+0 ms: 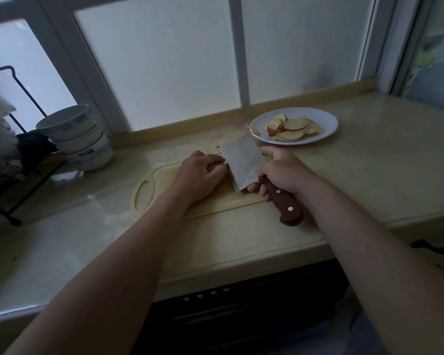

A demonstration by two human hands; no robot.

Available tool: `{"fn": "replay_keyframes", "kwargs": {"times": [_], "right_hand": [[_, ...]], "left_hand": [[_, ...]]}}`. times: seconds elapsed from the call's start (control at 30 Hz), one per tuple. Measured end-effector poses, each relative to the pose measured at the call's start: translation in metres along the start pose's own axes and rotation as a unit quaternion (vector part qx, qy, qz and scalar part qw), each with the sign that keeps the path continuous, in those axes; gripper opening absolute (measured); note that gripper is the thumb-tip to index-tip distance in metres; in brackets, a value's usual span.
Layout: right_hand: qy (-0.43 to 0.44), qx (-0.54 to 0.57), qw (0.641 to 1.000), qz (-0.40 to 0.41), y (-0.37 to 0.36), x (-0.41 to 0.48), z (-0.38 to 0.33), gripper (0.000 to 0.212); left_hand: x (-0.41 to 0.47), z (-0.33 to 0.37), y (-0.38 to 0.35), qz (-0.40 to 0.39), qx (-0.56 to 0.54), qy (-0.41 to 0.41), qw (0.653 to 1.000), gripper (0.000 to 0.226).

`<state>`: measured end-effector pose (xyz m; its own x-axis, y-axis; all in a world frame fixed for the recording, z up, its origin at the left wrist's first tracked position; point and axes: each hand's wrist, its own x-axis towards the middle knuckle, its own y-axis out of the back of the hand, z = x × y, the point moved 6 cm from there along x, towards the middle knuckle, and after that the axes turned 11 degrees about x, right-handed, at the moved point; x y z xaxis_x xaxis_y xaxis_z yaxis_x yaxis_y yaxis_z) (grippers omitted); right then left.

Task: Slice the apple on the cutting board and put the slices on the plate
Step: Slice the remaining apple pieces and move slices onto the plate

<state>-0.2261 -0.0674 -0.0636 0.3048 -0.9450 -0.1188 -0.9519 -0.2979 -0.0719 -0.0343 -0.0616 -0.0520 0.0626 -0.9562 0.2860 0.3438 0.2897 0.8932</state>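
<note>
Right grip (280, 172) was clamped on the wooden handle of the cleaver (241, 165), blade edge down on the cutting board (159, 180). Left grip (203, 172) sat curled right up against the blade's flat side, and honestly I couldn't tell if any apple was under it. Apple slices (292, 128) were piled on the white plate (328, 119) further back on the tabletop (369, 175), with a stray slice (253, 129) at its left rim.

Pale cutting board (210, 203) flat on bench (241, 242), white plate (330, 120) beyond its right end, red-skinned apple slices (292, 129) piled inside
</note>
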Motion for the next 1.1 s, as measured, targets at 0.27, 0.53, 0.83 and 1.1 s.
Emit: {"fn": "replay_keyframes", "kwargs": {"times": [0.27,0.53,0.83,1.1], "right_hand": [[0.003,0.0,1.0,0.001,0.002,0.002,0.001,0.056],[0.005,-0.005,1.0,-0.006,0.003,0.004,0.001,0.056],[0.014,0.001,1.0,-0.021,0.0,-0.002,-0.003,0.051],[0.033,-0.01,0.999,-0.035,0.001,-0.001,-0.002,0.048]], "left_hand": [[0.002,-0.002,-0.002,-0.023,-0.008,0.006,1.0,0.025],[0.005,0.005,0.002,-0.107,0.097,-0.001,0.99,0.044],[0.025,0.034,0.008,-0.234,0.314,0.103,0.914,0.044],[0.036,0.04,0.001,-0.345,0.201,0.186,0.898,0.029]]}}
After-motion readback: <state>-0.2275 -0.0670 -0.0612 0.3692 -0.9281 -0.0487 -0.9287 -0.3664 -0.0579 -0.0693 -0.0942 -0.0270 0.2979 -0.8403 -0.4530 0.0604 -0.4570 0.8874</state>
